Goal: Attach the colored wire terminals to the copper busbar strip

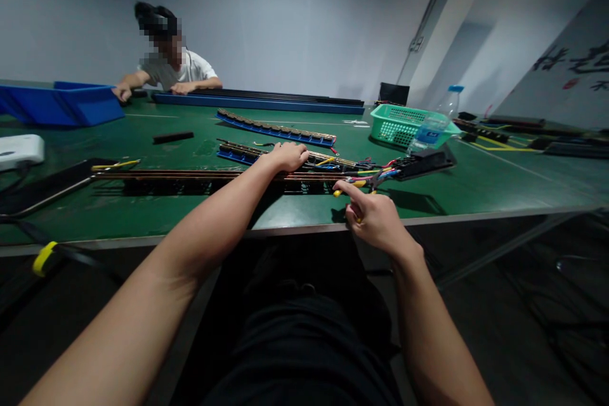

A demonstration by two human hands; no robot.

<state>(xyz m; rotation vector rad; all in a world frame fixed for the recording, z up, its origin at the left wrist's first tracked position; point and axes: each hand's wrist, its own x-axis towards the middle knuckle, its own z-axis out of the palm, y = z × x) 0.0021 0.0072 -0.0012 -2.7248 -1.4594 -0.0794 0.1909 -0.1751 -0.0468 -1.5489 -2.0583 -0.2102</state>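
Head view: the left hand (289, 157) lies over the far side of the long rail (214, 176), back of the hand upward. Its fingertips are too indistinct to show a pinch, so I cannot tell the state of that grip. The right hand (375, 219) has its fingers closed round the yellow-handled pliers (356, 185), index finger extended along one handle. The pliers are at the right end of the rail, beside the coloured wires (380, 171); whether their jaws touch a wire cannot be made out.

Copper-coloured strips run along the rail, which lies lengthwise near the front edge of the green bench (295, 219). The wires lead right to a black part (423, 163). Just beyond the rail is a short blue strip (233, 152), partly behind the left hand, and farther back a second blue strip (276, 127), lying at a slant.

To the right, a green basket (392, 127) sits behind the black part, with a blue-capped bottle (434, 133) upright against its near side. On the left are a small black bar (173, 137), a white device (19, 151) and a blue bin (76, 104). Across the bench, a person in a white shirt rests one hand by long dark bars (285, 99) and reaches beside the bin with the other.
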